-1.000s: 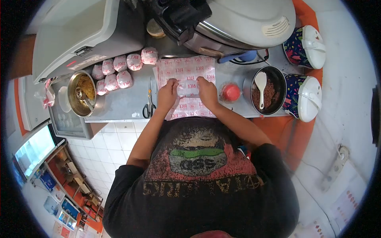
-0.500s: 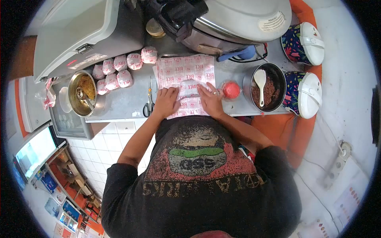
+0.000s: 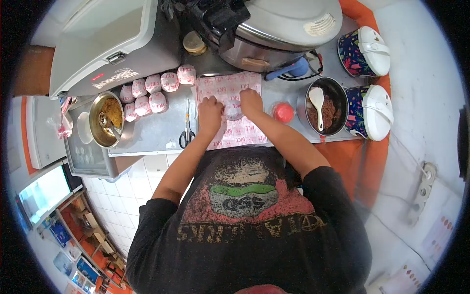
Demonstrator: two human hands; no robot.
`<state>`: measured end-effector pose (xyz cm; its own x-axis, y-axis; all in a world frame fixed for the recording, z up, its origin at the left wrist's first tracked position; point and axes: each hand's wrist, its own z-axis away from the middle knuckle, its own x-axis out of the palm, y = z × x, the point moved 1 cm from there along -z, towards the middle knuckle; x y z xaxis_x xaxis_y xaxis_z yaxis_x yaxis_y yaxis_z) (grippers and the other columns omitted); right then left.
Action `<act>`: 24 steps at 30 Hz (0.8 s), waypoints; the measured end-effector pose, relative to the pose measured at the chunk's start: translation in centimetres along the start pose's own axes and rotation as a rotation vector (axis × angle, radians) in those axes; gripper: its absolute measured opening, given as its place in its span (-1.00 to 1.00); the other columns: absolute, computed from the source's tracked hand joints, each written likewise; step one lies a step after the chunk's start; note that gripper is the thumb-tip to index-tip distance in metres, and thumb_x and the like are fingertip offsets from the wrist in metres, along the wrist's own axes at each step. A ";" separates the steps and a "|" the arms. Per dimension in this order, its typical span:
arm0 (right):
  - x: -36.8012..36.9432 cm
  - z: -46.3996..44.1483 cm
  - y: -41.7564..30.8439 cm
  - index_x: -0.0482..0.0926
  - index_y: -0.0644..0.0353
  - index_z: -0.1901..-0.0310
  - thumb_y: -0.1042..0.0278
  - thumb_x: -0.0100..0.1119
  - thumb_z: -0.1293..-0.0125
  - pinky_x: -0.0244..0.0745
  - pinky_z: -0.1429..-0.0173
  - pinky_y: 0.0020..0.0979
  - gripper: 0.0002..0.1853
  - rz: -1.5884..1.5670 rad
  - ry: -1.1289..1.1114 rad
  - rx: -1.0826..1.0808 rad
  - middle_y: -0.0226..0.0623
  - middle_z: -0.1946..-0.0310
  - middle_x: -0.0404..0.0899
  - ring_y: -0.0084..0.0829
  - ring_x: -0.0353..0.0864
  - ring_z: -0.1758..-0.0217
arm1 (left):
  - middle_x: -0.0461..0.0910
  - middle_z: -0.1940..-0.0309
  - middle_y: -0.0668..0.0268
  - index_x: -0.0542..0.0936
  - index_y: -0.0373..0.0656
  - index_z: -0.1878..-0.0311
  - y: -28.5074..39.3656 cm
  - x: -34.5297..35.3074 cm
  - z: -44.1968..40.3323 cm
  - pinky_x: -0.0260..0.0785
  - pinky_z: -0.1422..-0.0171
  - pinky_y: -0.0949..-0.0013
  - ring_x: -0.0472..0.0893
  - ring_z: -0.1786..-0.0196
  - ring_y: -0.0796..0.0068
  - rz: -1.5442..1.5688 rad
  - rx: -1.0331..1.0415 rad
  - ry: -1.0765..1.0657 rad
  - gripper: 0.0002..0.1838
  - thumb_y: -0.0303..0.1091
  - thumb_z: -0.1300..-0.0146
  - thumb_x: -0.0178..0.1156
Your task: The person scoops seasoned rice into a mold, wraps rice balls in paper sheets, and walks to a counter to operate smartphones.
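Red-printed white wrapping paper (image 3: 245,132) lies in a stack on the metal counter in front of me. A small clear plastic sheet (image 3: 233,109) rests on it, between my hands. At its left edge my left hand (image 3: 210,113) has its fingers bent and pressed together; what they pinch is too small to make out. My right hand (image 3: 251,102) is closed at the sheet's right side, its fingertips partly hidden. To the right of the paper sits a round red item (image 3: 283,112) in clear plastic. Black-handled scissors (image 3: 186,134) lie left of the paper.
Several wrapped bundles (image 3: 158,102) stand in two rows at the left, near a steel bowl of yellow food (image 3: 111,113) and a grey cooler box (image 3: 117,68). A large cooker (image 3: 274,49) is behind. At the right are a pot (image 3: 330,130) with a white spoon (image 3: 317,100) and two patterned containers (image 3: 357,115).
Both hands have lifted from lying spread on the sheet to a closed grip at its sides. My right hand has moved slightly up and left. The camera view has shifted a little.
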<state>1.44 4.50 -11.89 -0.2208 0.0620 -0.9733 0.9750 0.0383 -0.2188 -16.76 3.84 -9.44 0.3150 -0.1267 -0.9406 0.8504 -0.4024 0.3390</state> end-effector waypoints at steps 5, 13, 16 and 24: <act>-2.2 0.5 -1.5 0.65 0.34 0.11 0.23 0.20 -0.22 0.53 -0.17 -0.09 -0.66 -0.355 -0.578 0.540 0.25 -0.10 0.49 0.13 0.56 -0.15 | 0.53 0.20 0.25 0.62 -0.29 0.15 -0.1 2.1 4.0 0.34 0.08 0.16 0.47 0.10 0.23 -0.006 0.229 0.093 -0.75 -0.39 -0.12 0.17; -0.6 4.6 -8.0 0.41 0.25 -0.06 0.11 0.51 0.08 0.33 -0.25 0.03 -0.30 -0.375 0.051 0.498 0.12 -0.17 0.39 0.07 0.33 -0.32 | 0.46 -0.05 0.06 0.57 -0.38 0.04 -0.5 2.4 6.2 0.33 -0.08 0.17 0.41 -0.03 0.08 0.231 0.105 -0.047 -0.68 -0.53 -0.10 0.10; -0.2 5.3 -7.2 0.41 0.20 -0.08 0.20 0.48 0.07 0.45 -0.16 -0.09 -0.34 -0.694 -0.010 0.501 0.02 -0.04 0.53 0.01 0.53 -0.13 | 0.43 -0.16 0.09 0.58 -0.31 -0.06 -1.8 3.1 6.6 0.29 -0.22 0.27 0.41 -0.10 0.10 0.550 0.130 -0.020 -0.66 -0.55 -0.18 0.09; -2.1 2.3 -9.7 0.42 0.24 -0.12 0.18 0.53 0.14 0.50 -0.09 -0.21 -0.25 -1.033 -0.070 0.367 0.02 0.07 0.60 -0.14 0.61 0.02 | 0.37 -0.14 0.36 0.55 -0.29 -0.14 -3.3 -1.3 6.7 0.16 -0.35 0.44 0.41 -0.15 0.49 1.549 -0.458 -0.152 -0.65 -0.47 -0.30 0.10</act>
<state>-7.49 1.69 -7.89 -0.9443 0.1137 -0.3088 0.2715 -0.2609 -0.9264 -22.86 -0.73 -9.43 0.9247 -0.2266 0.3061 -0.1693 0.4754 0.8633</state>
